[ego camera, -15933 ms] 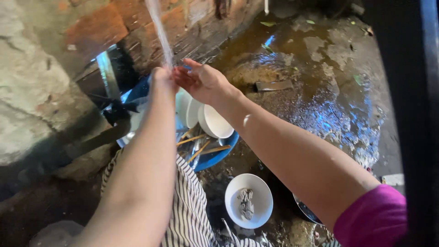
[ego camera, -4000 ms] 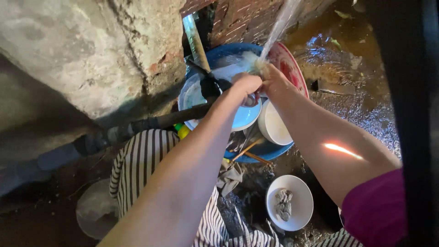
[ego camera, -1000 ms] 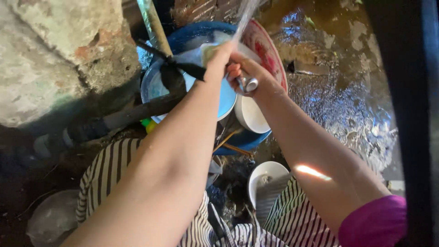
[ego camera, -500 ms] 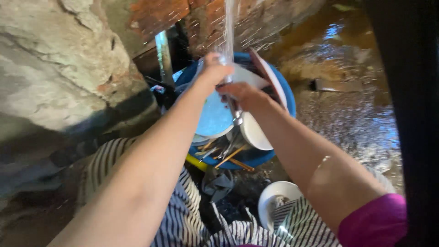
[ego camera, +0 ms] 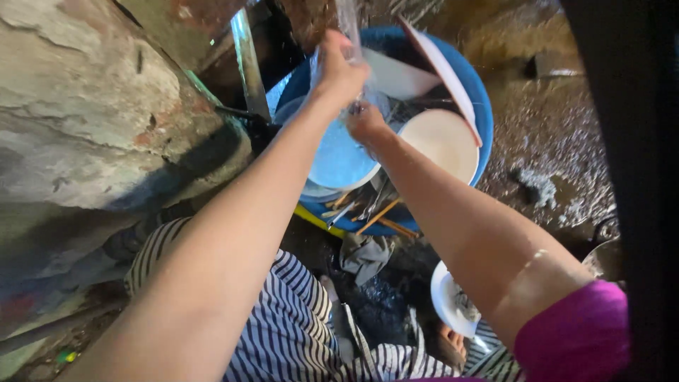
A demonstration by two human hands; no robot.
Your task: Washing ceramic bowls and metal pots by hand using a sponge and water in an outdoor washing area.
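Observation:
Both my hands are raised over a blue basin (ego camera: pixel 475 92) under a falling stream of water (ego camera: pixel 348 21). My left hand (ego camera: pixel 339 71) is curled in the stream, and blur and water hide what it touches. Just below it, my right hand (ego camera: pixel 366 122) is closed; the metal utensil it gripped a moment ago is lost in the splash. In the basin lie a light blue plate (ego camera: pixel 339 159), a white bowl (ego camera: pixel 442 141), a red-rimmed plate (ego camera: pixel 438 64) leaning on edge, and chopsticks (ego camera: pixel 378 216) with cutlery.
A rough stone and brick wall (ego camera: pixel 85 106) stands at the left with a pipe (ego camera: pixel 244 60) beside the basin. A grey cloth (ego camera: pixel 364 255) and a white bowl (ego camera: pixel 449 301) lie on the wet ground (ego camera: pixel 559 163). My striped clothing (ego camera: pixel 283 318) fills the bottom.
The view has tilted, so the basin sits higher and further right. Both hands stay together in the water stream, my left a little higher than before.

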